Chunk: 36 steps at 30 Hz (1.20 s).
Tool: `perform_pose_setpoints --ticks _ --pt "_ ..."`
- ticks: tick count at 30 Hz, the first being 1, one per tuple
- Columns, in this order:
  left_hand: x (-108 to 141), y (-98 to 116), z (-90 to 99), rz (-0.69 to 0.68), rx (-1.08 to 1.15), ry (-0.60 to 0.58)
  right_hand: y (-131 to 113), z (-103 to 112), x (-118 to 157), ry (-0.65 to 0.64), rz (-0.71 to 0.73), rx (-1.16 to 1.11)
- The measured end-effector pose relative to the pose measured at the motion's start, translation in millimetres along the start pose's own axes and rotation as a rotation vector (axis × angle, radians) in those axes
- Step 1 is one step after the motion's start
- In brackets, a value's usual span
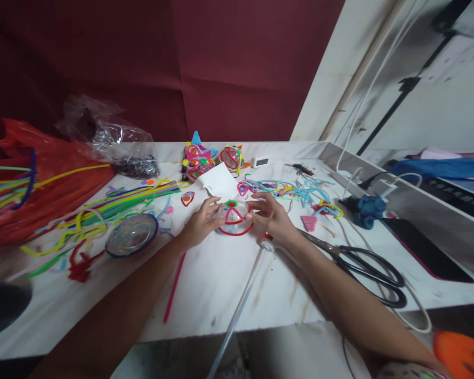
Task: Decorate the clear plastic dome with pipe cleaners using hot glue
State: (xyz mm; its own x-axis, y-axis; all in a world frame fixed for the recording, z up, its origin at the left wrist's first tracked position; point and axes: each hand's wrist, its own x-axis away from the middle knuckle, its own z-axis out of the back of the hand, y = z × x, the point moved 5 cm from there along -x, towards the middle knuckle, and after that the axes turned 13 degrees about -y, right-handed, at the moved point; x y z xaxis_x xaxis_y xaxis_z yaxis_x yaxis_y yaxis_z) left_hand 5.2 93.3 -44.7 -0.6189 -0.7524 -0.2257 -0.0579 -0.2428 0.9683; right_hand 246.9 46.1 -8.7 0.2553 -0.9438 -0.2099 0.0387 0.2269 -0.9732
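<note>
A clear plastic bowl (229, 227) sits upside down on the white tabletop between my hands. Red pipe cleaner runs along its rim and up its side, and a green ring with a red centre is near its top. My left hand (204, 220) holds the bowl's left side with bent fingers. On the opposite side my right hand (272, 217) grips it between thumb and fingers. Just behind lies a white sheet of paper (221, 180). Below my right hand is a small glowing red light, beside the end of a long translucent rod (239, 305).
Large black-handled scissors (363, 266) lie beside my right forearm. Another clear bowl (132, 236) with a blue rim is on the left, near bundled pipe cleaners (138, 197). Decorated bowl pieces (197, 160) stand at the back. A black phone-like slab (426, 250) lies right, near cables.
</note>
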Motion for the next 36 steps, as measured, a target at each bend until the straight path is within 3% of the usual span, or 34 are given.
perform_pose_setpoints --ticks 12,22,30,36 --pt "-3 2 1.4 0.009 0.094 0.093 1 2 -3 0.035 0.013 -0.076" --pt "0 12 5.1 0.099 0.252 0.283 6 5 -7 0.042 0.12 -0.025" --pt "0 16 1.0 0.122 0.428 0.217 -3 3 -5 0.017 0.232 0.024" --pt "2 32 -16.5 0.055 0.29 0.154 -15 -7 3 0.041 0.392 0.275"
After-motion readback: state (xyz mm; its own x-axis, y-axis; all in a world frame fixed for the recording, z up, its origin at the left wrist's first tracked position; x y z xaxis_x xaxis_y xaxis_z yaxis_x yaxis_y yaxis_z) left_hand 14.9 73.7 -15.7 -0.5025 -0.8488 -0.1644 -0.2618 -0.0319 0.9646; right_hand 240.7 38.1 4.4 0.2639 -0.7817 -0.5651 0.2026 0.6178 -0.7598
